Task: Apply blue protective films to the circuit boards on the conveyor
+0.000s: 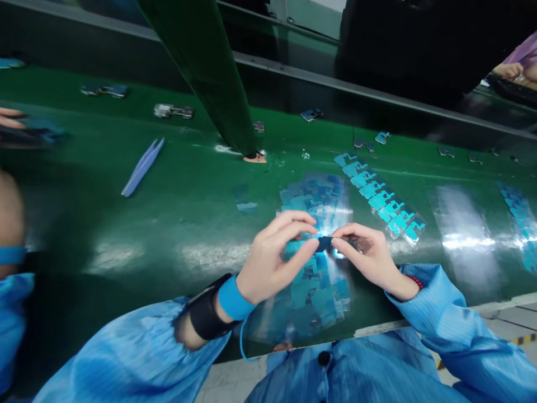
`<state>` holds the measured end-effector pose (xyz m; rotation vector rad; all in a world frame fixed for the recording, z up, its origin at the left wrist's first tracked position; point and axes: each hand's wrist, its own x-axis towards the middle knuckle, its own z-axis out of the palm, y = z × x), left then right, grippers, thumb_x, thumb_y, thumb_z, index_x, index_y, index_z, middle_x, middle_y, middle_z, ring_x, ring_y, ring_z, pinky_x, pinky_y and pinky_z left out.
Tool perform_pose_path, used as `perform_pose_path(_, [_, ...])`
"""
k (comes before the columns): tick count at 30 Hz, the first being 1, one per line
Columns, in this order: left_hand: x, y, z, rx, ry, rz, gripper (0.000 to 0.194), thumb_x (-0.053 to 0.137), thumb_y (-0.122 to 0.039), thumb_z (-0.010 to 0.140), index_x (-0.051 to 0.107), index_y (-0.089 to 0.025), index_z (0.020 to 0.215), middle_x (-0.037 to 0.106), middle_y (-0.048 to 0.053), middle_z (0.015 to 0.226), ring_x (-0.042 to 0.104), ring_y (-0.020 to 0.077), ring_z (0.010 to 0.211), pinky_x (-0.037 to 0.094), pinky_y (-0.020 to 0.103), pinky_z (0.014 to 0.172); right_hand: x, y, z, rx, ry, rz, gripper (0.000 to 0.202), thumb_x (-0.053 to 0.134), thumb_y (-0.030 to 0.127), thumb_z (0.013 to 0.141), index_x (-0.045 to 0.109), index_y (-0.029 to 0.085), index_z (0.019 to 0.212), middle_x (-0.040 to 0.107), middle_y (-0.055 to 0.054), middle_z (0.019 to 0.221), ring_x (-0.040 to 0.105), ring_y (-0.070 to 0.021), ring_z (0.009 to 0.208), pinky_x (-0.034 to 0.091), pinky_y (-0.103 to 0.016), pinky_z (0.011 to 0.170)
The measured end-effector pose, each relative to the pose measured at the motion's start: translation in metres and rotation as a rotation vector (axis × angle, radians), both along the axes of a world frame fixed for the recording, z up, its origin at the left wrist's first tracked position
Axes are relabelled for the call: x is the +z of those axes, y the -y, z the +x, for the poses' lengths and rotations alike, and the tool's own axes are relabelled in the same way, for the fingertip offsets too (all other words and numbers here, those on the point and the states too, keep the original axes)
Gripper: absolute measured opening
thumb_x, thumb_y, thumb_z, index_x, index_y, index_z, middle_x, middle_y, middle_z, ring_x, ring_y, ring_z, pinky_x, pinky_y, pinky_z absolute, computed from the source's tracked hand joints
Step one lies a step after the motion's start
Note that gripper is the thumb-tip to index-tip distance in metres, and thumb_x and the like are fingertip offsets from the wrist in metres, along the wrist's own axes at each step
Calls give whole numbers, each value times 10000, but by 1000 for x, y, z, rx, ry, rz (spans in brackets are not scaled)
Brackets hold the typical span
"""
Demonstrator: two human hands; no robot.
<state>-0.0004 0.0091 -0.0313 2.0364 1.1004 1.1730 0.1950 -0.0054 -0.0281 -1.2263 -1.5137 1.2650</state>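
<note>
Above blue film pieces (325,302), a small dark piece (324,244) spans sideways between hands: the right hand (371,254) pinches one end; the left hand (271,260) thumbs the other, its grip's closure unclear.

And there it is, a small dark-blue piece (324,244), pinched at either end by left hand (274,254) and right hand (369,253), roughly level
</note>
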Motion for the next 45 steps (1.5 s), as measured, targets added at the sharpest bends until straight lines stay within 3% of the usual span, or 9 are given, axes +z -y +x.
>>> perform_pose_path(2, [1, 4, 3, -82, 49, -71, 124, 560, -178, 868, 643, -183, 776, 687, 67, 859, 645, 188, 815, 512, 318, 774, -1, 0, 0, 27, 44, 49, 89, 663, 267, 833, 690, 187, 861, 707, -21, 835, 661, -134, 777, 546, -272, 745])
perform_pose_path(6, [2, 5, 6, -13, 182, -305, 146, 597, -206, 833, 644, -198, 694, 698, 50, 805, 639, 188, 775, 499, 281, 707, -3, -5, 6, -18, 56, 83, 247, 686, 269, 813, 657, 199, 1047, 695, -22, 876, 658, -129, 812, 547, -278, 782])
perform_pose_path(11, [2, -1, 5, 90, 440, -556, 128, 652, -271, 748, 669, -179, 661, 687, 55, 824, 619, 185, 756, 490, 244, 618, -1, -15, 14, -62, 6, -50, 197, 718, 362, 773, 646, 179, 782, 664, -8, 744, 622, -117, 678, 527, -241, 643])
perform_pose_path(21, [-4, -11, 4, 134, 511, -543, 187, 642, -316, 744, 668, -158, 649, 659, 47, 755, 578, 170, 682, 436, 238, 550, 13, -35, 8, 50, 82, -84, 312, 710, 467, 756, 631, 165, 754, 622, -3, 674, 592, -116, 610, 500, -243, 602])
perform_pose_path(23, [-5, -13, 2, 160, 511, -558, 204, 640, -339, 752, 670, -161, 656, 670, 48, 777, 579, 171, 679, 436, 242, 547, 19, -42, 6, 60, 189, 5, 322, 683, 480, 771, 632, 163, 748, 627, -9, 666, 591, -123, 599, 498, -249, 586])
perform_pose_path(30, [-12, -23, -8, 290, 585, -630, 417, 516, -342, 812, 555, -141, 1175, 701, 94, 937, 618, 188, 782, 491, 268, 600, 39, -113, -19, -5, 418, 302, 288, 628, 459, 803, 641, 173, 767, 510, 43, 428, 444, -98, 379, 387, -232, 433])
perform_pose_path(33, [-11, -25, -10, 296, 600, -618, 371, 532, -318, 794, 563, -151, 1123, 701, 83, 916, 615, 177, 759, 489, 264, 600, 29, -174, -47, -69, 436, 360, 277, 566, 443, 859, 634, 176, 841, 645, -7, 544, 540, -116, 407, 456, -244, 480])
perform_pose_path(38, [-13, -25, -9, 287, 569, -623, 243, 575, -265, 751, 625, -167, 968, 708, 73, 848, 620, 177, 710, 477, 260, 565, -12, -261, -94, -145, 467, 428, 261, 526, 371, 935, 628, 135, 984, 710, -57, 886, 687, -168, 778, 542, -360, 789])
perform_pose_path(45, [-15, -24, -8, 294, 539, -650, 216, 551, -222, 775, 644, -170, 963, 709, 74, 871, 633, 181, 768, 493, 266, 617, -55, -291, -100, 129, 504, 509, 357, 635, 332, 881, 576, 149, 1182, 638, -83, 1155, 628, -218, 1041, 498, -455, 930])
